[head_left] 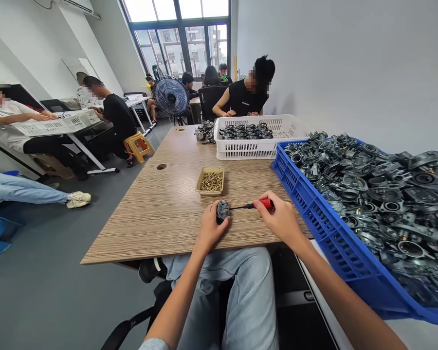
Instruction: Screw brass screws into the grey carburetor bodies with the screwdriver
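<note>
My left hand point(212, 224) is closed around a small grey metal carburetor body point(223, 210), holding it low over the wood-grain table point(142, 218). In my right hand point(280, 218) is a screwdriver point(265, 203) with a red and black handle. Its dark shaft points left, and the tip meets the right side of the carburetor body; the exact contact spot is too small to make out. Just beyond my left hand stands a small beige tray point(210, 193) filled with tiny brass parts point(211, 182).
On the right, a blue crate point(314, 221) is heaped with grey metal parts point(372, 189). Behind it, a white basket point(246, 149) holds more assembled parts, with others piled point(205, 131) beside it. A person point(246, 97) sits across the table. A fan point(171, 96) stands further back.
</note>
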